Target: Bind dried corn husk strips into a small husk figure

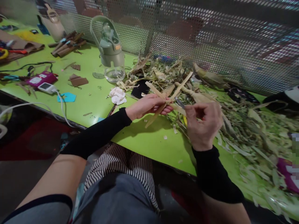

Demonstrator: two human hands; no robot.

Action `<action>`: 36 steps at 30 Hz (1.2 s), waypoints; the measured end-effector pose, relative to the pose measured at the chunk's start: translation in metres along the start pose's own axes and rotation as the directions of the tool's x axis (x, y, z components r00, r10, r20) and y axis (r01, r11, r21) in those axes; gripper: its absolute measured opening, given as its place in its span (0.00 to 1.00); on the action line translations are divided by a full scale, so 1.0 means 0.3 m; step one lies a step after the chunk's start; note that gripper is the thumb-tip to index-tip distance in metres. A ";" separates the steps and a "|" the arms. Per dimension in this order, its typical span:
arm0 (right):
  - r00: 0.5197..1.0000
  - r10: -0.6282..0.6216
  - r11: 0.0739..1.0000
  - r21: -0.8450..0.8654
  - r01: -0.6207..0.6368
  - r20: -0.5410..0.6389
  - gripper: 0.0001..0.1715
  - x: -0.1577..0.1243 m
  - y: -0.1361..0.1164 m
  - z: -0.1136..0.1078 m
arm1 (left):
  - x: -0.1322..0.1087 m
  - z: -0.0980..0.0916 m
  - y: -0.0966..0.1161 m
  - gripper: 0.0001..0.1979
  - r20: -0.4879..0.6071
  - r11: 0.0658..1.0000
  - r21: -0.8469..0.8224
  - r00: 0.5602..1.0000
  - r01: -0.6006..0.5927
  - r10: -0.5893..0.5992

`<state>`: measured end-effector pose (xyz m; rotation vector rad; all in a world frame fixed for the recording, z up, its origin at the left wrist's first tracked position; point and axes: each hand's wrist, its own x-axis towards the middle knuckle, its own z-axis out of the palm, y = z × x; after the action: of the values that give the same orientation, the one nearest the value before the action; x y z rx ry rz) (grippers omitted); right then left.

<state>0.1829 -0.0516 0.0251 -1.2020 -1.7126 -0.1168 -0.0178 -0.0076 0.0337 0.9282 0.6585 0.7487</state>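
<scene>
Pale, dry corn husk strips [181, 86] cross each other in a star shape above the green table. My left hand [151, 105] pinches them where they cross, its fingers curled beneath. From that crossing one strip runs right to my right hand [204, 124], whose thumb and forefinger are closed on its end. Just left of the right fingertips shows a grey metal tip, and below them a yellow piece [185, 120]; the hand hides whether they belong together. Behind both hands spreads a heap of dried husks and shreds [161, 73].
A lidded water bottle [112, 59] stands behind my left hand, near crumpled tissue [118, 95] and a black phone-like slab [140, 88]. Left lie a purple device [42, 79] with a white cable and brown rolls [67, 45]. A perforated metal screen [177, 28] borders the back.
</scene>
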 end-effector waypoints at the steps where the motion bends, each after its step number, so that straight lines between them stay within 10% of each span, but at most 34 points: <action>1: 0.997 -0.080 0.996 -0.034 0.080 -0.007 0.28 -0.007 -0.007 0.008 | 0.001 0.002 -0.004 0.08 0.001 1.000 0.007 1.000 -0.017 0.017; 3: 0.977 -0.155 0.987 -0.010 0.158 0.146 0.32 -0.024 -0.022 0.030 | 0.000 0.005 -0.015 0.05 0.009 0.997 0.052 0.998 -0.063 0.063; 8: 0.862 0.058 0.996 0.034 -0.087 0.503 0.27 -0.067 -0.046 0.085 | 0.007 0.020 -0.047 0.03 -0.028 0.984 0.129 0.992 -0.122 0.126; 21: 0.789 0.051 0.958 0.192 -0.212 0.613 0.19 -0.082 -0.087 0.084 | 0.002 0.031 -0.059 0.08 -0.061 0.924 0.349 0.981 -0.154 0.186; 36: 0.850 0.089 0.942 0.233 -0.241 0.519 0.35 -0.067 -0.068 0.069 | -0.002 0.025 0.006 0.15 -0.082 1.000 -0.014 0.997 -0.009 0.008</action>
<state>0.1541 -0.0632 0.0085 -1.2154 -1.9689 0.5910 -0.0130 -0.0108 0.0388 0.8910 0.7208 0.8013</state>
